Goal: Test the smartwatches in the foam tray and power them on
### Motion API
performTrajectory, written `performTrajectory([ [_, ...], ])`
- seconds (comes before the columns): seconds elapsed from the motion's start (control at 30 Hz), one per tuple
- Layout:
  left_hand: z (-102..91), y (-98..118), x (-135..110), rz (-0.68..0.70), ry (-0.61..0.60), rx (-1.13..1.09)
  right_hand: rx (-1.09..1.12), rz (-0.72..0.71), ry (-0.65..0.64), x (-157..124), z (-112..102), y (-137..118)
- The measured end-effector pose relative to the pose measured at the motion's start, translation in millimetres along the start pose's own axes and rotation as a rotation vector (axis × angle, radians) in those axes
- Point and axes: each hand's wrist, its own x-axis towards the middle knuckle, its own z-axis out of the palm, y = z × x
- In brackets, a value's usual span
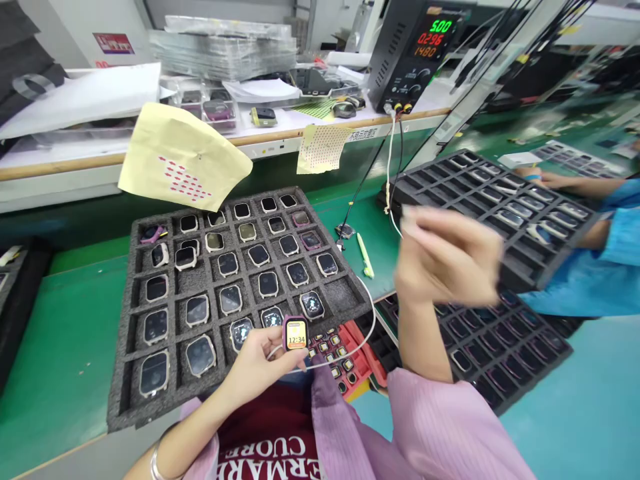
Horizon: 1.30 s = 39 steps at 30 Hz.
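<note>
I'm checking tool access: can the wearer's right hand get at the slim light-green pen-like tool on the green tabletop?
Probably yes: the right hand is near the pen-like tool and nothing covers it, though a thin white cable runs nearby. Blur hides whether the hand holds anything.

right hand's grip (447, 257) motion-blurred; whether it pinches anything, can't tell. purple smartwatch (295, 335): back out of sight. co-worker's blue sleeve (623, 247) cut off, right edge.
</note>
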Motion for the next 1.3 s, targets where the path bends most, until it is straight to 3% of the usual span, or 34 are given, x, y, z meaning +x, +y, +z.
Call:
performTrajectory([
  [0.03,-0.2,0,0,0.002,-0.001,0.005,-0.094,-0.091,-0.026,15,13,13],
  [0.07,-0.5,0,0,0.006,-0.005,0.011,-0.162,-0.144,-0.134,29,27,27],
  [0.13,-1.4,0,0,0.016,-0.006,0.025,-0.254,-0.115,-0.282,50,48,55],
  [0.2,-2.1,0,0,0.022,-0.004,0.032,-0.269,-0.013,-0.249,55,59,73],
  [0.27,-2.6,0,1,0.034,-0.008,0.022,-0.272,0.047,-0.174,46,59,75],
  [0.33,-3.1,0,3,0.042,-0.021,-0.003,-0.27,0.051,-0.118,29,52,59],
  [0.4,-3.6,-1,6,0.036,-0.025,-0.022,-0.219,0.006,-0.147,6,41,30],
  [0.43,-3.9,-1,6,0.033,-0.024,-0.026,-0.15,-0.04,-0.243,-6,36,12],
  [0.53,-4.8,-3,7,0.079,-0.039,-0.02,-0.012,-0.221,-0.765,-45,27,-35],
  [0.6,-5.2,-4,6,0.143,-0.095,0.008,-0.055,-0.221,-0.922,-67,26,-53],
  [0.7,-5.6,-6,5,0.148,-0.182,0.107,0.001,-0.153,-0.928,-80,25,-57],
  [0.83,-4.7,-6,1,0.063,-0.166,0.202,0.148,-0.085,-0.85,-61,10,-31],
  [0.93,-3.8,-3,-2,0.09,-0.164,0.139,-0.041,-0.051,-0.804,-42,-10,-3],
  [1.03,-3.4,3,-4,0.126,-0.169,0.016,-0.213,-0.072,-0.93,-37,-24,14],
  [1.13,-0.3,9,-5,0.197,-0.178,-0.139,-0.29,-0.134,-0.824,-49,-26,4],
  [1.2,4.8,16,-6,0.313,-0.198,-0.237,-0.203,-0.129,-0.719,-67,-20,-17],
  [1.3,13.2,33,-9,0.444,-0.25,-0.272,0.132,0.08,-0.897,-97,-10,-53],
])
